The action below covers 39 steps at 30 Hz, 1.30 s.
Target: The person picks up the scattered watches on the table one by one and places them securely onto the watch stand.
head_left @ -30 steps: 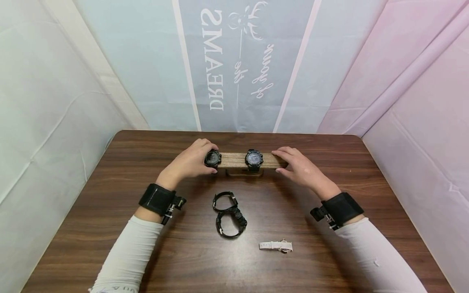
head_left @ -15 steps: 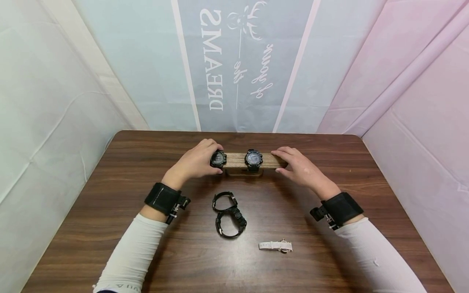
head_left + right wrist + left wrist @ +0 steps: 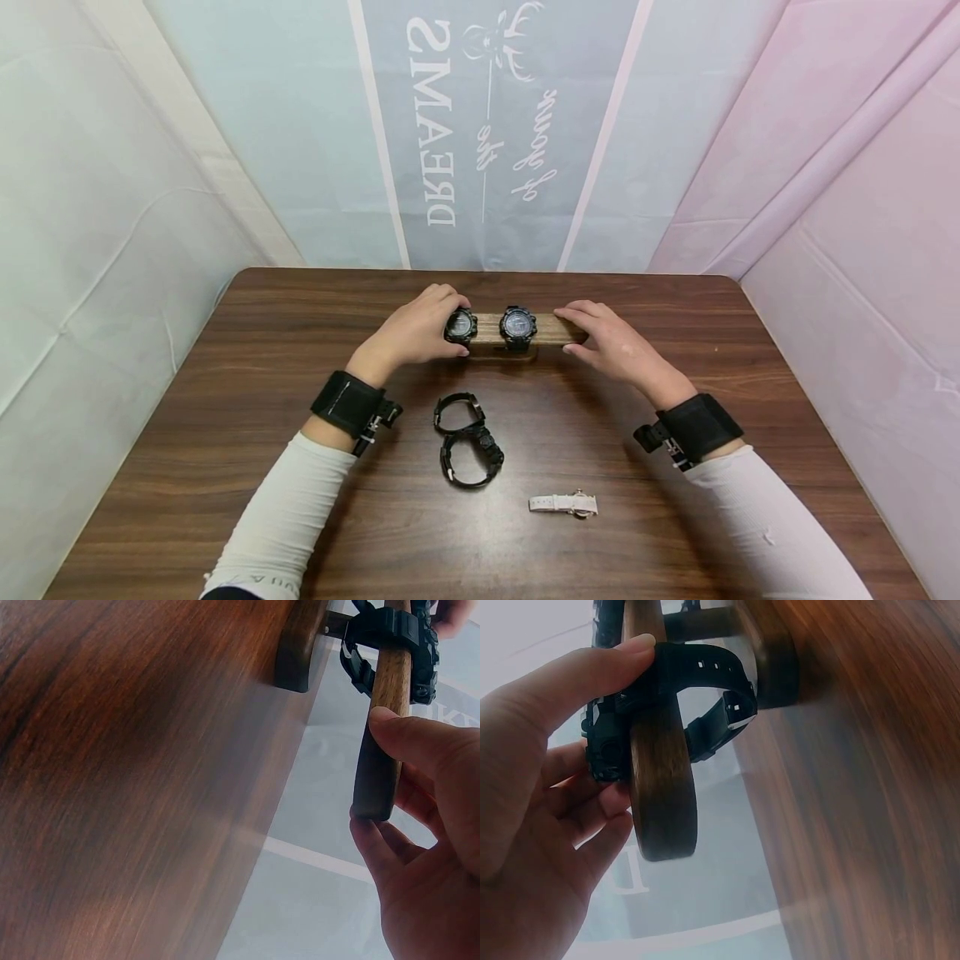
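A wooden watch stand [image 3: 555, 329] with a raised bar stands near the far side of the table. My left hand [image 3: 420, 327] pinches a black watch [image 3: 461, 325] whose strap loops round the bar's left part, thumb on the near side and fingers on the far side. In the left wrist view the buckled strap [image 3: 705, 664] hangs under the bar, and the bar's end sticks out past it. A second black watch [image 3: 517, 325] sits round the bar near its middle. My right hand [image 3: 611, 342] grips the bar's right end between thumb and fingers.
Two black watches [image 3: 491, 450] with closed straps lie touching on the brown table [image 3: 360, 533], nearer than the stand. To their right lies a watch with a white strap [image 3: 558, 503]. A printed curtain [image 3: 487, 242] hangs behind the table's far edge.
My left hand has slid the left watch rightward along the bar, closer to the middle watch. My right hand has kept its grip on the bar's end.
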Available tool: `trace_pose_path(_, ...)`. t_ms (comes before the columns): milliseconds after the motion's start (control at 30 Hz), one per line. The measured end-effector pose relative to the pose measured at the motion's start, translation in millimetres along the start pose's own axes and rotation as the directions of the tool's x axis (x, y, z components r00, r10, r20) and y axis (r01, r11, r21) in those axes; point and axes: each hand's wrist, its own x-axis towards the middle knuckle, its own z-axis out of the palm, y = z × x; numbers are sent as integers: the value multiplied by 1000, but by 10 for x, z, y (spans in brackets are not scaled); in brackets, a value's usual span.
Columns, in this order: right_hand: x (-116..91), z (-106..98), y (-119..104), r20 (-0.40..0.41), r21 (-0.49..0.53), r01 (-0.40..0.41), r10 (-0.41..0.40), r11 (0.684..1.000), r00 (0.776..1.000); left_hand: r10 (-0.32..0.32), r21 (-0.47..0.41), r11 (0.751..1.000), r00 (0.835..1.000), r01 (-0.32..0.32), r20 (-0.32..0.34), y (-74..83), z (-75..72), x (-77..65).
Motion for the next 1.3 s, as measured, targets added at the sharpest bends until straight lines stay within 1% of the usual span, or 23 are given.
trace_pose_path(367, -1, -5, -3, 2, -1, 9, -9, 1000, 1000, 12, 12, 1000, 1000, -12, 7, 93, 22, 86)
trace_pose_path(667, -2, 2, 9, 8, 9, -6, 6, 1000, 1000, 18, 27, 999, 1000, -19, 25, 152, 55, 161)
trace_pose_path(1300, 5, -5, 5, 11, 5, 2, -2, 1000, 1000, 19, 20, 1000, 999, -20, 44, 215, 54, 210)
